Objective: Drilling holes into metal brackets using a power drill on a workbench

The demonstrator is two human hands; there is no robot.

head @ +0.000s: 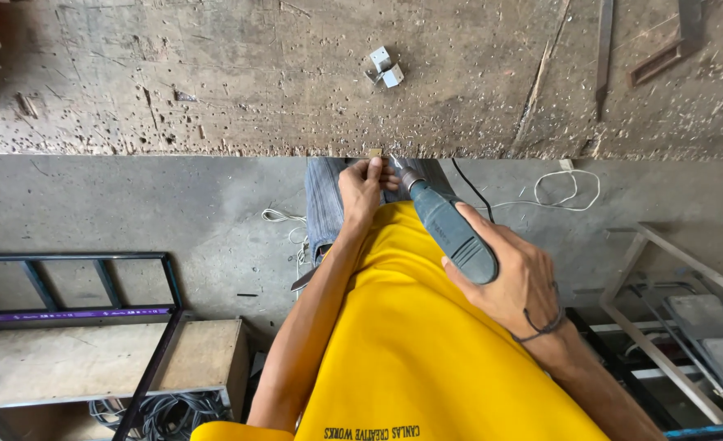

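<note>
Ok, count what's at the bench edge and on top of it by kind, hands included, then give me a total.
Hands: 2, left hand pinching a small piece at the bench edge, right hand gripping the tool
Grey power tool: 1
Small metal brackets on the workbench: 2
Total: 5

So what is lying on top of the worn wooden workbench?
On the worn wooden workbench: two small white metal brackets, sawdust, thin wooden strips. The left hand covers part of the edge, where the grey rotary tool points.
</note>
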